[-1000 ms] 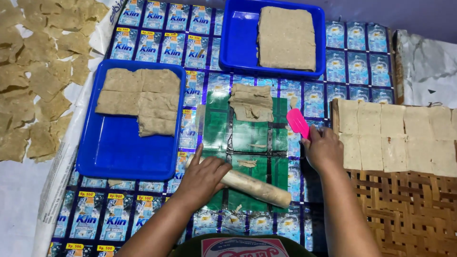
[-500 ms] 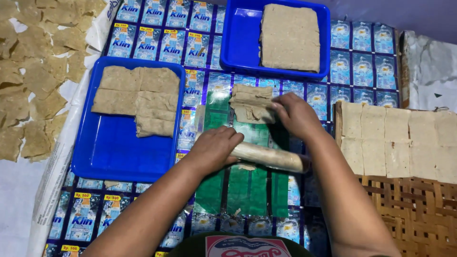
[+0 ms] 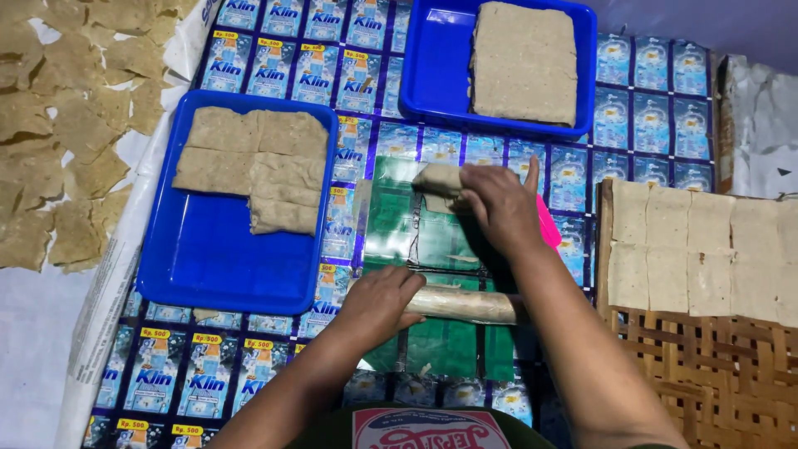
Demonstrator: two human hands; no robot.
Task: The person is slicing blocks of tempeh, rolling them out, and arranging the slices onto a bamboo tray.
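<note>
While resting palm-down on the rolling pin (image 3: 465, 303), left hand (image 3: 378, 303) lies with fingers loosely curled over the near end, not fully closed round it. Pin lying crosswise on the green plastic sheet (image 3: 399, 224), toward six o'clock of the sheet. Right hand (image 3: 499, 208) reaching to twelve o'clock, fingers bent and pinching the edge of a folded dough piece (image 3: 439, 179) lying at the sheet's far end. Pink scraper (image 3: 547, 226) showing just beside that wrist, at three o'clock of it; whether gripped or merely lying there, cannot tell. At nine o'clock, a blue tray (image 3: 224, 266) with cut dough squares in its far half. At twelve o'clock, a second blue tray (image 3: 436, 75) bearing one thick slab. At three o'clock, flat squares laid on a woven rack (image 3: 690, 357).
</note>
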